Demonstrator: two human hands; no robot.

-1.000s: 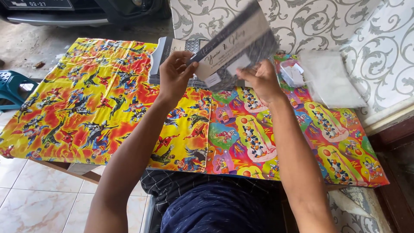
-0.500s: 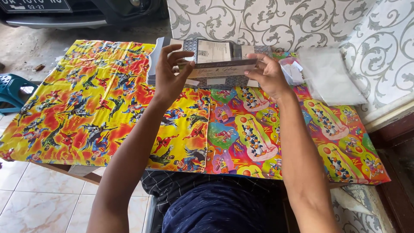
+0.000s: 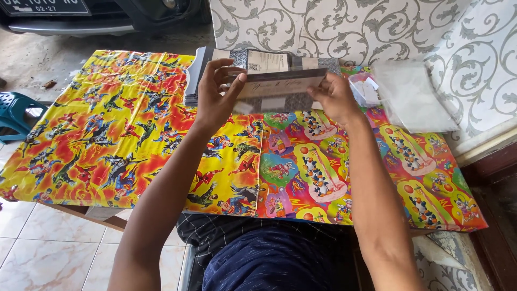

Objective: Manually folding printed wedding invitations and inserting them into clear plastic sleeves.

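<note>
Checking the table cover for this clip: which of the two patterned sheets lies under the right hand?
The pink-and-green cartoon sheet lies under the right hand; the yellow-and-red sheet covers the table's other side.

Looking like a home porch or carport w/ a makeshift work table (image 3: 107, 210): cartoon-print plastic sheets (image 3: 134, 134) covering it, pale tiled floor (image 3: 32, 258) showing below, a parked car's bumper (image 3: 107, 16) sitting just beyond on bare concrete, a teal plastic stool (image 3: 13, 110) standing at left, scroll-pattern fabric (image 3: 334, 27) hanging behind.
</note>
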